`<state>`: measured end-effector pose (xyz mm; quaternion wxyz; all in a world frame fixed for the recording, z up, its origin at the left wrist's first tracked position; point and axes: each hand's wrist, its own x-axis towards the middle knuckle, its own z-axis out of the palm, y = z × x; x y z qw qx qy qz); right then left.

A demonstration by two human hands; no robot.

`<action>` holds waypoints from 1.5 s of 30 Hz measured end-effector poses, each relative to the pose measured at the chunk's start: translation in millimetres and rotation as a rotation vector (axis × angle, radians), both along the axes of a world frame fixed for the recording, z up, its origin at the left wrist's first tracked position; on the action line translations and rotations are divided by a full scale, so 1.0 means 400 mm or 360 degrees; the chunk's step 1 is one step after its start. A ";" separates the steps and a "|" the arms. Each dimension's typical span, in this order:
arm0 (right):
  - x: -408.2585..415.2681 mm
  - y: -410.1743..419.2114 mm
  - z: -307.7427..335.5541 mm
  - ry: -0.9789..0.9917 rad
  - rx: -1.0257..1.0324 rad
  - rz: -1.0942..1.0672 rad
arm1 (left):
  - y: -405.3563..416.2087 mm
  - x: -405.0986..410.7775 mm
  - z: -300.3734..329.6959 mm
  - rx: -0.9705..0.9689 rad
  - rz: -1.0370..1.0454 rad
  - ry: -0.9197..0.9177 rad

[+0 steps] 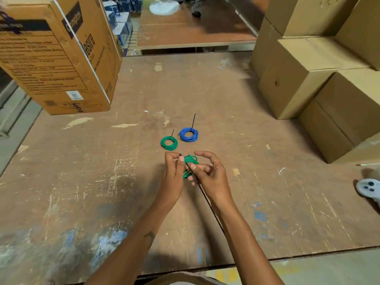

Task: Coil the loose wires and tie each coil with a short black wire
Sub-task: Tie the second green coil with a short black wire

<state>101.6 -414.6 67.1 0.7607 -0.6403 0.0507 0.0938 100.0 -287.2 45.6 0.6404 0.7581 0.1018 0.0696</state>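
Note:
I hold a green wire coil (pixel 190 161) between both hands, a little above the worn table (pixel 267 182). My left hand (pixel 174 173) pinches the head end of a short black wire (pixel 205 200) at the coil's left edge. My right hand (pixel 209 173) grips the coil and the black wire, whose long tail runs down toward me between my forearms. Farther out on the table lie two tied coils: a green coil (pixel 169 143) and a blue coil (pixel 188 134), each with a black tail sticking up.
A large printed cardboard box (pixel 61 58) stands at the back left. Stacked plain cardboard boxes (pixel 308 79) fill the right side. A grey game controller (pixel 370 190) lies at the right edge. The table's front edge (pixel 267 258) runs close to my body.

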 end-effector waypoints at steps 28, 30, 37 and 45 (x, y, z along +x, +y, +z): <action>-0.103 0.190 0.079 -0.0143 0.0305 -0.0143 | 0.241 -0.083 0.050 0.0615 -0.0266 -0.0299; -0.106 0.208 0.073 -0.0109 0.0250 -0.0185 | 0.259 -0.078 0.043 0.0652 -0.0265 -0.0288; -0.135 0.243 0.044 -0.0057 -0.0105 -0.0218 | 0.309 -0.076 0.026 0.0701 -0.0260 -0.0316; -0.168 0.291 0.046 -0.0094 -0.0463 -0.0524 | 0.314 -0.104 0.036 0.0648 -0.0295 -0.0322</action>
